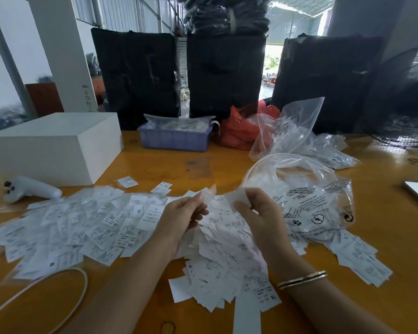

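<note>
White labels point(121, 227) lie heaped on the wooden table point(169, 165). Above the heap, the left hand point(182, 214) pinches one tag point(209, 195) between thumb and fingers. The right hand point(260, 214) pinches a second tag point(233, 198) just beside it. A clear bag point(319, 203) lies just beyond the right hand.

By the table's front edge, a paper label point(266, 292) reads XL. Left of centre, a second label point(128, 239) reads XS. The clear bag point(311, 208) carries print too blurred to read.
</note>
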A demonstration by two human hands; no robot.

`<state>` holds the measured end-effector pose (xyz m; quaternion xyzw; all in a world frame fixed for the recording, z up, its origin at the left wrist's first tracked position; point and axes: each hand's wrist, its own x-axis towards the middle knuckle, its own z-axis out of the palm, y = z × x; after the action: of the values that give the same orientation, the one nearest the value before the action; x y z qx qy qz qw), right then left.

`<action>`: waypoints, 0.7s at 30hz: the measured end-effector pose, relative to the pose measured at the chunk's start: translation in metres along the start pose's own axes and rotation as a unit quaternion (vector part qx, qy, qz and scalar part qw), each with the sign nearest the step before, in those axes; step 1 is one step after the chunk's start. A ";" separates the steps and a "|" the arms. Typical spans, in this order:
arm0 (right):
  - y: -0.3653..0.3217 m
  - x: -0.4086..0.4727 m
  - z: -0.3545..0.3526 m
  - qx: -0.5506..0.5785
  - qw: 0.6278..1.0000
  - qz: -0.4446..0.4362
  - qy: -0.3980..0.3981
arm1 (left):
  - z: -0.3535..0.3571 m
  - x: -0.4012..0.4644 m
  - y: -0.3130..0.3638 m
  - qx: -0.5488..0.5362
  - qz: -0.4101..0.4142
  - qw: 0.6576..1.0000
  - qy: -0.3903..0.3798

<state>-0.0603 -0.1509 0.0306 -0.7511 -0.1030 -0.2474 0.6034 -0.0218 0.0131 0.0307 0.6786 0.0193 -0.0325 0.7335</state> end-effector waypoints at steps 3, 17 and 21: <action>-0.006 -0.006 0.004 -0.095 0.990 -0.089 -0.049 | 0.000 0.002 -0.001 0.011 0.001 1.000 0.013; -0.002 -0.010 0.012 -0.252 0.940 -0.195 -0.120 | 0.001 -0.001 -0.001 0.076 0.036 0.996 -0.016; -0.004 -0.009 0.014 -0.303 0.893 -0.290 -0.163 | 0.001 -0.004 -0.001 0.081 0.041 0.996 -0.025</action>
<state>-0.0665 -0.1354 0.0269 -0.8639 -0.3333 -0.3045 0.2233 -0.0260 0.0122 0.0298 0.7348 -0.0294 -0.0204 0.6774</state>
